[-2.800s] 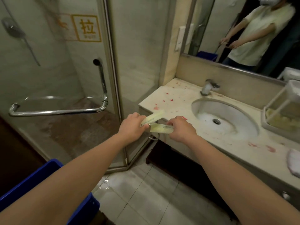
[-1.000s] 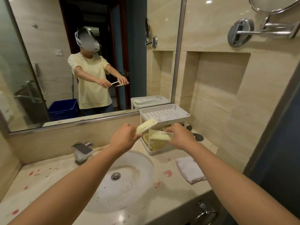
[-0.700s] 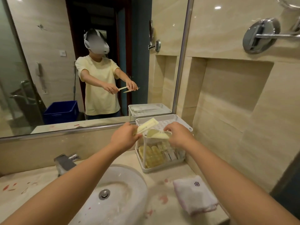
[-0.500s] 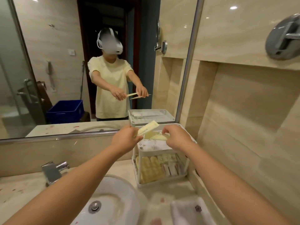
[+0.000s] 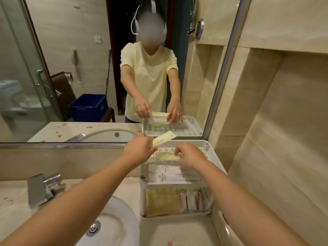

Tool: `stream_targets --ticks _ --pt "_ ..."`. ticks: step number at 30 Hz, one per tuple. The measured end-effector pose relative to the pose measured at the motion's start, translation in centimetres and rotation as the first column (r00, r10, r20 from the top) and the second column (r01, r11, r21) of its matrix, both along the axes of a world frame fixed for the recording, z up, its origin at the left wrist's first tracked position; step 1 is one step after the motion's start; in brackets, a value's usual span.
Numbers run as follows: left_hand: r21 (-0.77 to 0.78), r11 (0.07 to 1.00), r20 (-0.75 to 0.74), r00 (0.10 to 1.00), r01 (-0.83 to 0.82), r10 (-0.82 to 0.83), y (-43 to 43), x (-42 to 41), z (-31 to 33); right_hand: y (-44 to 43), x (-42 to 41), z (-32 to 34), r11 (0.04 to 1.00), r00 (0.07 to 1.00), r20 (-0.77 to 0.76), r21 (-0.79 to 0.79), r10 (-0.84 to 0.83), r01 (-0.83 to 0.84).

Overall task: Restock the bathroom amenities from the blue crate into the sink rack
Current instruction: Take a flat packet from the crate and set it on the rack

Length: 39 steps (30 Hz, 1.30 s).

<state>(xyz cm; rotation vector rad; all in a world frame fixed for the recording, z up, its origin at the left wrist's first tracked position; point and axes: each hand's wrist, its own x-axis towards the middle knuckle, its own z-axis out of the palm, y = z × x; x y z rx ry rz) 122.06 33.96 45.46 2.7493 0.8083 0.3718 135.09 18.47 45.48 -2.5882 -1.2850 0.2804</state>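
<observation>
Since half a second ago the right hand [image 5: 190, 155] has come down from above the sink rack [image 5: 142, 197]. Its flat yellow sachet [image 5: 166, 157] now lies on the top tray [image 5: 208, 145], under the fingertips, which still pinch its right end. This piece is almost delivered, and I judge that only the release remains. Just beside it, to the left and a little higher, the left hand [image 5: 140, 149] grips a second sachet [image 5: 164, 138], tilted up and away toward the tray's back rim; it probably goes in next. Under the right wrist white packets [image 5: 170, 174] already cover the near part of the tray, so little free room is left. Below both hands the lower tier holds yellow packs [image 5: 161, 201] and small boxes [image 5: 190, 199]. Under the left forearm are the faucet [image 5: 42, 187] and the basin [image 5: 115, 226], well apart from the rack work. Behind the person, the blue crate [image 5: 88, 107] shows only in the mirror [image 5: 71, 50].
</observation>
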Motion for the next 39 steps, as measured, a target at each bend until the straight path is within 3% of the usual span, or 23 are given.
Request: stream_targets --ticks 20,27,30,34,39 --pt "0.006 1.000 -0.007 1.000 0.014 -0.014 -0.5 2.6 -2.8 0.4 1.7 -2.8 0.997 0.978 -0.194 0.014 0.080 -0.079" --pt "-0.035 0.996 -0.106 0.990 0.086 -0.090 -1.7 4.0 -3.2 -0.9 2.0 -1.9 0.958 0.995 -0.056 0.271 -0.086 0.098" --pt "-0.067 0.988 -0.169 0.975 0.136 -0.145 -2.3 4.8 -3.5 -1.5 2.5 -1.9 0.942 0.995 0.008 0.325 -0.095 0.087" --pt "-0.120 0.978 -0.220 0.956 0.171 -0.194 -2.8 5.5 -3.9 -1.7 2.8 -2.7 0.982 0.998 0.044 0.186 -0.047 0.038" --pt "-0.183 0.963 -0.201 0.951 0.200 -0.236 -2.9 5.3 -4.6 -1.6 2.5 -3.8 0.996 0.995 -0.062 0.056 -0.071 0.075"
